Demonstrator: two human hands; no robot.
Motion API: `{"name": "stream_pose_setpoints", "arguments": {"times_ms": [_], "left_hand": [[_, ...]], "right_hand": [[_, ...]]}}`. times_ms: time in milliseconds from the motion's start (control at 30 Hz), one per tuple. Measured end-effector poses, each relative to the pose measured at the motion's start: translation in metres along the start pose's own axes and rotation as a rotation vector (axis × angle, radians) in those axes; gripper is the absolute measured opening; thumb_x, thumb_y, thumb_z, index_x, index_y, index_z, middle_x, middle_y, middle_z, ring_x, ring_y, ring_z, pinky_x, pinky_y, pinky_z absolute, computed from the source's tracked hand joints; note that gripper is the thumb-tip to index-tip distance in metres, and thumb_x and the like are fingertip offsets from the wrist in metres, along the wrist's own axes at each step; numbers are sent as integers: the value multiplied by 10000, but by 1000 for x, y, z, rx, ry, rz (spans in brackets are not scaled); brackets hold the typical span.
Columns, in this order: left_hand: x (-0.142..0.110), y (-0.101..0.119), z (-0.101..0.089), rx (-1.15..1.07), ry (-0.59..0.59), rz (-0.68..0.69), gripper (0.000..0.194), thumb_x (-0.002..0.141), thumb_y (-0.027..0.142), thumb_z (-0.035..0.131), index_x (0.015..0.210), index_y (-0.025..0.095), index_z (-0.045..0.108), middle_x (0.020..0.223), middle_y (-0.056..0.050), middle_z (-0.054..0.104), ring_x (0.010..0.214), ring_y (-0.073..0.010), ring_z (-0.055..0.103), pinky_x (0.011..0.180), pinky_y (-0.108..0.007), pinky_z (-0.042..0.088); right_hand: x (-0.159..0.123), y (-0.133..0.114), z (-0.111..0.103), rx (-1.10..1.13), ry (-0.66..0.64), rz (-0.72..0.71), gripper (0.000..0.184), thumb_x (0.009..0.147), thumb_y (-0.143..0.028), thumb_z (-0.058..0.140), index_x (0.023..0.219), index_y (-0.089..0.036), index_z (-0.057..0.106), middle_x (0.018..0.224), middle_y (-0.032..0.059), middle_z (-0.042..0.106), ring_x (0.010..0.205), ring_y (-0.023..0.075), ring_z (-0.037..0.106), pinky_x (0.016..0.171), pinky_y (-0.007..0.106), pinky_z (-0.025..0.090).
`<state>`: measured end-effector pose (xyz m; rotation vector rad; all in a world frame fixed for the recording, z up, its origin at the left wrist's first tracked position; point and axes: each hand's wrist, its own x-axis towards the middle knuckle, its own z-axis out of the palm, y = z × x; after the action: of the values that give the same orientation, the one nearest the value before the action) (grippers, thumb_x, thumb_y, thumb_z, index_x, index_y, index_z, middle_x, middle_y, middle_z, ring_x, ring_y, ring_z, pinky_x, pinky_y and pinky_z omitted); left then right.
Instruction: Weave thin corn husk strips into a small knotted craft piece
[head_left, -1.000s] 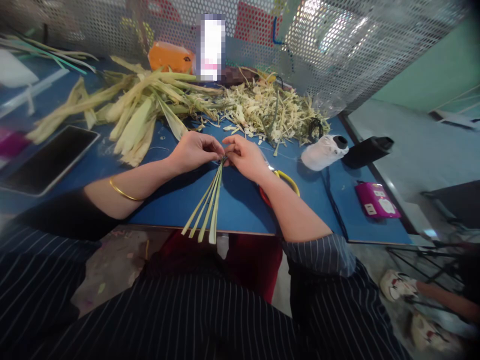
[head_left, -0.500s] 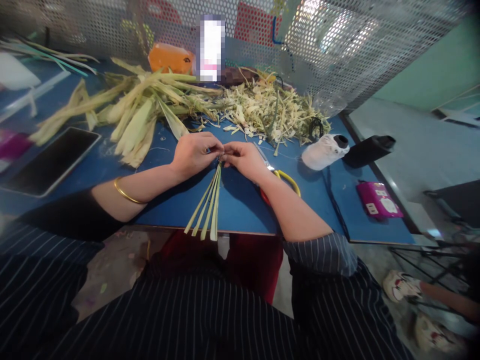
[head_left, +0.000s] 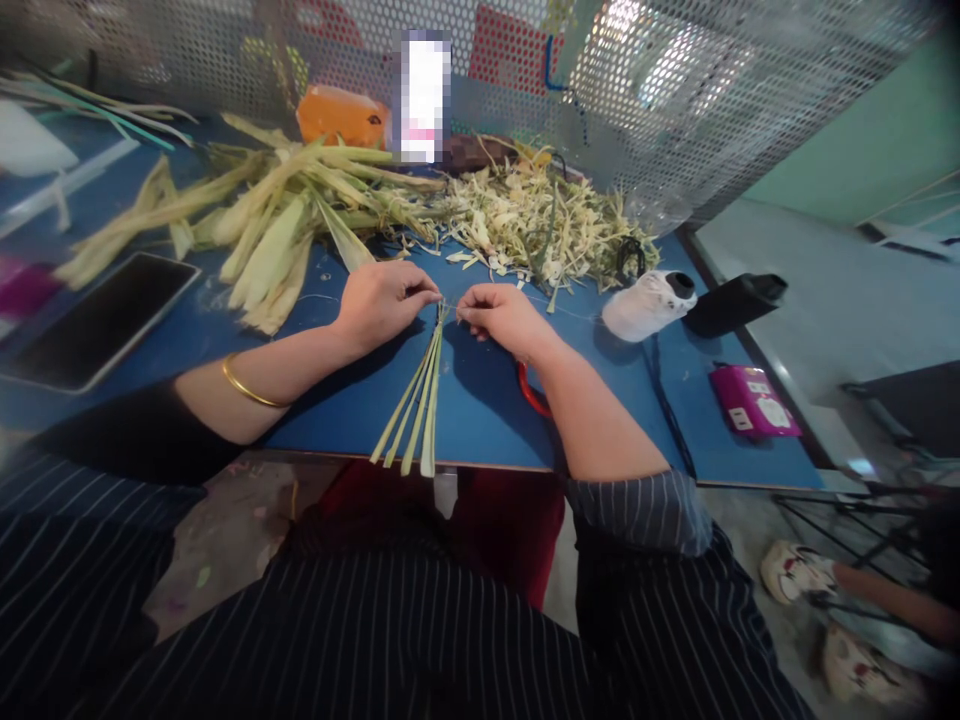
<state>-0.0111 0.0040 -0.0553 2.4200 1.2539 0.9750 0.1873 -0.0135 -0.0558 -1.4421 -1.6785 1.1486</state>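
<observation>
A fan of pale green corn husk strips (head_left: 421, 395) lies on the table, its narrow gathered end by my fingers and its wide ends reaching the front edge. My left hand (head_left: 386, 305) is closed in a pinch on a fine thread just above the gathered end. Just right of it, my right hand (head_left: 502, 318) pinches the thread too, fingers curled and a small gap between the hands. Faint thread trails to both sides, on the right toward a white thread spool (head_left: 646, 305). Scissors with a red handle (head_left: 531, 390) lie mostly hidden under my right forearm.
Behind the hands are a pile of corn husks (head_left: 274, 225) and a heap of husk scraps (head_left: 544, 220). A dark phone (head_left: 105, 320) lies left. To the right are a black cylinder (head_left: 739, 305) and a purple box (head_left: 754, 400). Perforated metal panel (head_left: 510, 60) stands behind.
My hands have drawn apart: the right moved slightly to the right, opening a gap where the fingertips met. The husk strips stay nearly in place. The scissors' yellow handle is now covered.
</observation>
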Motion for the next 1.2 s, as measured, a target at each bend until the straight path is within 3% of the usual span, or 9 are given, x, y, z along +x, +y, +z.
{"name": "stream_pose_setpoints", "arguments": {"times_ms": [167, 300, 467, 567, 700, 800, 933, 1067, 1200], "left_hand": [[6, -8, -7, 290, -143, -211, 203, 853, 321, 556, 843, 192, 713, 930, -78, 724, 885, -238, 642, 720, -321, 438], [8, -9, -6, 417, -253, -224, 241, 878, 321, 486, 899, 180, 680, 970, -102, 707, 936, -266, 638, 732, -332, 438], [7, -8, -2, 445, -268, -198, 250, 880, 317, 443, 900, 178, 649, 957, -118, 700, 906, -281, 641, 690, -345, 429], [7, -9, -2, 404, -249, -177, 226, 864, 328, 460, 824, 176, 622, 917, -118, 690, 871, -279, 631, 662, -347, 415], [9, -7, -1, 98, -157, -196, 185, 821, 281, 502, 675, 176, 545, 741, -74, 629, 738, -206, 586, 635, -317, 402], [10, -3, 3, -431, -131, -330, 161, 832, 258, 492, 695, 181, 529, 624, -18, 561, 580, -133, 525, 539, -268, 380], [10, 2, 6, -972, -207, -459, 171, 867, 266, 510, 731, 194, 434, 748, -36, 651, 526, -99, 558, 453, -234, 367], [9, 2, 7, -1053, -237, -473, 190, 901, 270, 508, 751, 193, 422, 722, -22, 654, 495, -88, 567, 482, -234, 432], [8, 2, 6, -897, -263, -394, 224, 908, 266, 511, 711, 188, 439, 599, 24, 564, 439, -70, 510, 469, -218, 413]], "right_hand": [[-6, -9, -20, -171, -226, 77, 131, 704, -48, 583, 642, -156, 627, 638, 10, 621, 541, 94, 532, 527, 233, 425], [-6, -11, -23, -204, -278, -158, 93, 693, -92, 631, 631, -158, 646, 804, 34, 667, 754, 135, 609, 749, 290, 472], [-9, -12, -8, 182, -271, -306, 84, 793, -208, 570, 733, -156, 597, 1212, 81, 624, 849, 127, 645, 775, 290, 487], [-5, -7, 0, 331, -317, -260, 77, 821, -226, 544, 775, -165, 556, 994, 64, 686, 739, 125, 662, 691, 275, 498], [3, 1, 3, 246, -245, -235, 75, 800, -158, 527, 726, -169, 536, 636, -13, 609, 589, 109, 612, 605, 245, 477], [6, 2, 5, 200, -210, -206, 93, 788, -125, 518, 709, -174, 514, 633, -24, 600, 567, 91, 588, 603, 234, 479], [4, 1, 5, 186, -225, -199, 98, 801, -143, 527, 714, -180, 499, 654, -28, 592, 608, 94, 601, 642, 245, 494], [4, 2, 4, 155, -230, -227, 84, 811, -168, 535, 734, -180, 504, 685, -19, 609, 641, 101, 610, 663, 252, 491], [3, 1, 2, 96, -221, -262, 86, 817, -176, 526, 734, -182, 506, 681, -23, 587, 626, 99, 587, 651, 251, 471]]}}
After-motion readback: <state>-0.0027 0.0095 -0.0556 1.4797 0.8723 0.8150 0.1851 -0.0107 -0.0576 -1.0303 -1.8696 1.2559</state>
